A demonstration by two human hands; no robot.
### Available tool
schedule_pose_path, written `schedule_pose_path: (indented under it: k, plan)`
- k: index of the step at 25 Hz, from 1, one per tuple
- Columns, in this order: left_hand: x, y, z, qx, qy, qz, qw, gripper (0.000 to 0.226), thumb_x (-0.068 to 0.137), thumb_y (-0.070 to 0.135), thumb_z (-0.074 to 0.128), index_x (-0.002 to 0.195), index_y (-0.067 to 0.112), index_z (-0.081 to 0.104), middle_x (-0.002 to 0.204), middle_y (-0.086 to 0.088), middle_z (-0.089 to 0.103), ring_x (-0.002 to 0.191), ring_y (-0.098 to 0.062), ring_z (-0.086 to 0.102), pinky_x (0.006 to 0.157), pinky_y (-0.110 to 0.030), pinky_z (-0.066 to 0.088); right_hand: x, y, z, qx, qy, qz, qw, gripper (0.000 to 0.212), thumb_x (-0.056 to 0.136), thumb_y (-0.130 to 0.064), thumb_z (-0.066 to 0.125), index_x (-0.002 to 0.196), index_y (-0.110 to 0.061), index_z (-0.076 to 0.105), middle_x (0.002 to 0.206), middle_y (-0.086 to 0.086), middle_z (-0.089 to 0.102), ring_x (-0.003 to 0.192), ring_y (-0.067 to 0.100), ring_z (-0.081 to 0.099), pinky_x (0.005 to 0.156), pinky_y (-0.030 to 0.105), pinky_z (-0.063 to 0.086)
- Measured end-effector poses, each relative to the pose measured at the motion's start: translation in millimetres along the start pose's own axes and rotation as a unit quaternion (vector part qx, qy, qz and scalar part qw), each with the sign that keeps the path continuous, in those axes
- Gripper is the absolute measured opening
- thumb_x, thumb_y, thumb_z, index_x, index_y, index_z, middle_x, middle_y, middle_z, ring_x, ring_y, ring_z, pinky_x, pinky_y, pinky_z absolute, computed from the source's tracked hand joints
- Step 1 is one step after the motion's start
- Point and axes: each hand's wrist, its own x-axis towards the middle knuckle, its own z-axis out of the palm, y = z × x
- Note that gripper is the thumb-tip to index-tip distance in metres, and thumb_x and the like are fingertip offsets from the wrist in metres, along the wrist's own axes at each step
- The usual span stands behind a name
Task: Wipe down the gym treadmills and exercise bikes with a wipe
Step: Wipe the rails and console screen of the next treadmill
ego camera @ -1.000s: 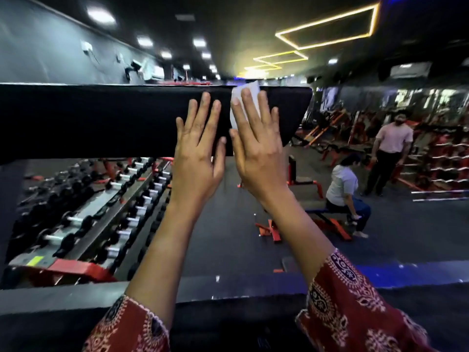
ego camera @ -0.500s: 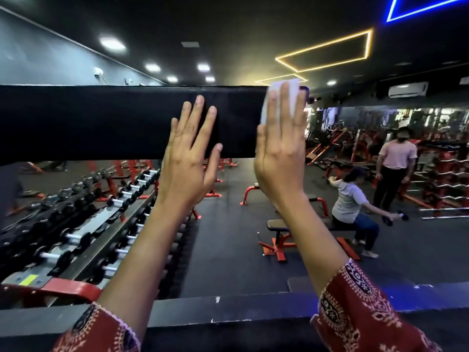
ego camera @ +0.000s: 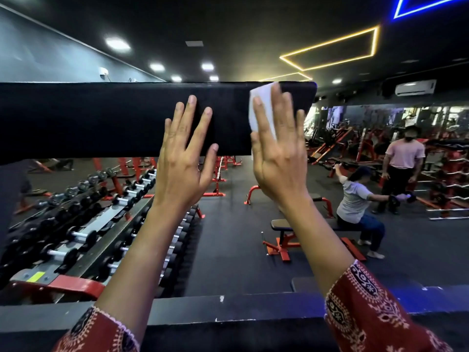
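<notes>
Both hands were raised against a long black panel (ego camera: 88, 118) that ran across the upper half of the frame from the left edge to right of centre. The right hand (ego camera: 278, 158) lay flat on the panel near its right end, its grip spread, with straight fingers pressing a white wipe (ego camera: 262, 90) to the dark surface. The wipe showed above and between the fingers and down the hand's left side, its top reaching the panel's upper edge. The left hand (ego camera: 181, 161) rested just beside it at centre frame. Its grip was also spread, fingers straight on the panel and holding nothing.

Red patterned sleeves (ego camera: 368, 306) covered both forearms at the bottom of the frame, above a dark ledge (ego camera: 228, 308). Below the panel, at lower left, stood a long dumbbell rack (ego camera: 76, 224) with a red frame. At right of centre was a red-framed bench (ego camera: 281, 224), where a seated person (ego camera: 355, 201) held a dumbbell out to the side. A standing person (ego camera: 403, 158) in a pink shirt was at the right edge, among red machines.
</notes>
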Motion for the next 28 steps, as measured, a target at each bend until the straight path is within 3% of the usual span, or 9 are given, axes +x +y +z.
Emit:
schedule_pose_path:
  k: [3, 6, 7, 11, 15, 19, 23, 26, 28]
  plan:
    - [0, -10, -5, 0.006, 0.004, -0.011, 1.000, 0.051, 0.097, 0.021, 0.047, 0.144, 0.005, 0.037, 0.152, -0.020, 0.025, 0.143, -0.031, 0.016, 0.118, -0.033, 0.005, 12, -30, 6, 0.044, 0.012, 0.082, 0.996, 0.050, 0.097, -0.013, 0.041, 0.145, 0.001, 0.034, 0.153, 0.020, 0.030, 0.143, 0.037, 0.019, 0.118, 0.047, 0.009]
    - [-2, -20, -11, 0.013, 0.011, -0.021, 1.000, 0.052, 0.096, 0.020, 0.049, 0.144, 0.004, 0.036, 0.152, -0.021, 0.025, 0.143, -0.031, 0.016, 0.118, -0.033, 0.006, 4, -44, 16, 0.023, -0.052, -0.111, 0.992, 0.051, 0.095, -0.013, 0.042, 0.145, -0.003, 0.036, 0.152, 0.014, 0.035, 0.142, 0.032, 0.026, 0.117, 0.046, 0.014]
    - [-4, -25, -14, 0.017, 0.012, -0.023, 1.000, 0.052, 0.096, 0.020, 0.049, 0.144, 0.004, 0.036, 0.152, -0.021, 0.025, 0.143, -0.032, 0.017, 0.118, -0.033, 0.005, 3, -39, 16, -0.001, -0.053, -0.117, 0.992, 0.050, 0.097, -0.015, 0.040, 0.145, -0.005, 0.037, 0.152, 0.013, 0.035, 0.142, 0.030, 0.027, 0.117, 0.047, 0.014]
    - [-5, -45, -27, 0.021, 0.017, -0.037, 0.999, 0.053, 0.097, 0.021, 0.048, 0.144, 0.002, 0.034, 0.152, -0.022, 0.024, 0.143, -0.033, 0.016, 0.118, -0.032, 0.004, 20, -51, 19, 0.009, 0.005, 0.076, 0.997, 0.051, 0.098, -0.014, 0.041, 0.147, -0.001, 0.031, 0.154, 0.019, 0.028, 0.143, 0.035, 0.020, 0.118, 0.046, 0.007]
    - [-7, -54, -35, 0.018, 0.023, -0.049, 0.998, 0.054, 0.097, 0.019, 0.048, 0.145, 0.001, 0.032, 0.153, -0.022, 0.022, 0.143, -0.033, 0.015, 0.118, -0.030, 0.004, 12, -67, 29, 0.002, -0.080, -0.169, 0.982, 0.056, 0.095, -0.014, 0.049, 0.148, -0.007, 0.032, 0.155, 0.011, 0.030, 0.144, 0.027, 0.023, 0.118, 0.045, 0.013]
    - [-12, -69, -43, 0.026, 0.020, -0.063, 0.997, 0.054, 0.097, 0.022, 0.046, 0.145, 0.002, 0.032, 0.154, -0.021, 0.021, 0.143, -0.032, 0.014, 0.118, -0.027, 0.002, 19, -74, 26, 0.010, -0.025, 0.042, 0.999, 0.054, 0.098, -0.017, 0.044, 0.149, -0.005, 0.029, 0.156, 0.015, 0.025, 0.145, 0.031, 0.016, 0.118, 0.046, 0.006]
    - [-14, -74, -44, 0.020, 0.014, -0.060, 0.998, 0.055, 0.097, 0.022, 0.046, 0.145, 0.002, 0.031, 0.154, -0.022, 0.021, 0.144, -0.032, 0.014, 0.118, -0.029, 0.003, 9, -80, 34, -0.008, -0.069, -0.130, 0.989, 0.056, 0.096, -0.015, 0.047, 0.149, -0.011, 0.031, 0.156, 0.009, 0.029, 0.145, 0.026, 0.021, 0.118, 0.046, 0.009]
    - [-19, -78, -46, 0.023, 0.008, -0.054, 0.998, 0.055, 0.097, 0.022, 0.047, 0.145, 0.002, 0.031, 0.154, -0.021, 0.021, 0.143, -0.032, 0.014, 0.118, -0.031, 0.004, -8, -79, 30, 0.003, -0.039, 0.022, 0.999, 0.056, 0.096, -0.013, 0.043, 0.149, -0.008, 0.028, 0.157, 0.012, 0.024, 0.146, 0.028, 0.014, 0.119, 0.045, 0.004]
    - [-21, -81, -47, 0.027, 0.006, -0.051, 0.998, 0.055, 0.097, 0.023, 0.047, 0.145, 0.003, 0.031, 0.154, -0.020, 0.021, 0.144, -0.031, 0.014, 0.118, -0.033, 0.005, -12, -94, 35, 0.021, -0.047, -0.011, 0.999, 0.059, 0.093, -0.010, 0.048, 0.149, -0.006, 0.029, 0.156, 0.013, 0.025, 0.145, 0.030, 0.015, 0.119, 0.043, 0.003]
